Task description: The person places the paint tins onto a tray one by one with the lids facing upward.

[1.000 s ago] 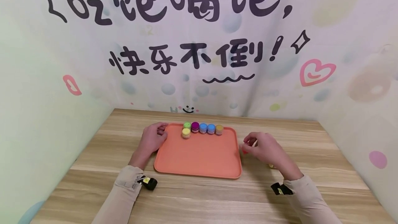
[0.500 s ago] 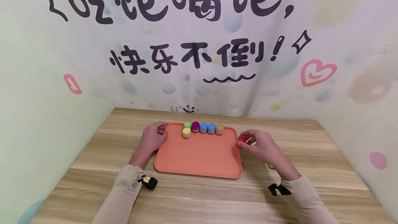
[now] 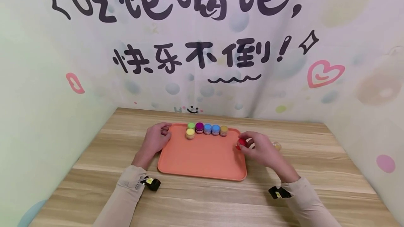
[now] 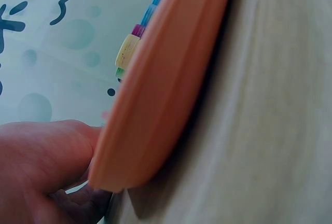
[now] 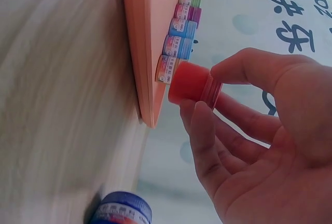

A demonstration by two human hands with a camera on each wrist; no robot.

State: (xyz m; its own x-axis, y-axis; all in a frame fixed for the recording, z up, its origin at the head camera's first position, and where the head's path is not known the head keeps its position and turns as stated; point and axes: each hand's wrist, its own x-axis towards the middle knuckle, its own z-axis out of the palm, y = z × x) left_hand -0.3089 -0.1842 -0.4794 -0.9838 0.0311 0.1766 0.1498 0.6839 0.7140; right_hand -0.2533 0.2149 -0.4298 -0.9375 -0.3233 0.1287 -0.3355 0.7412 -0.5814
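Note:
My right hand (image 3: 260,149) pinches a small red paint pot (image 5: 189,84) between thumb and fingers, above the right edge of the orange tray (image 3: 202,160). In the right wrist view the pot is tilted on its side, apart from the tray. My left hand (image 3: 156,138) grips the tray's far left corner; some of its fingers are hidden behind the rim. Along the tray's back edge stand a green pot (image 3: 191,125), a purple pot (image 3: 199,128), two blue pots (image 3: 207,129) and a brown pot (image 3: 224,131). A yellow pot (image 3: 190,133) sits in front of the green one.
A pale-lidded pot (image 3: 276,145) stands on the wooden table (image 3: 202,199) behind my right hand. A pot with a dark blue lid (image 5: 122,208) shows low in the right wrist view. A printed curtain (image 3: 176,90) hangs behind the table.
My right hand has carried the red pot leftward from beside the tray to over its right edge. The left hand holds its place at the tray corner.

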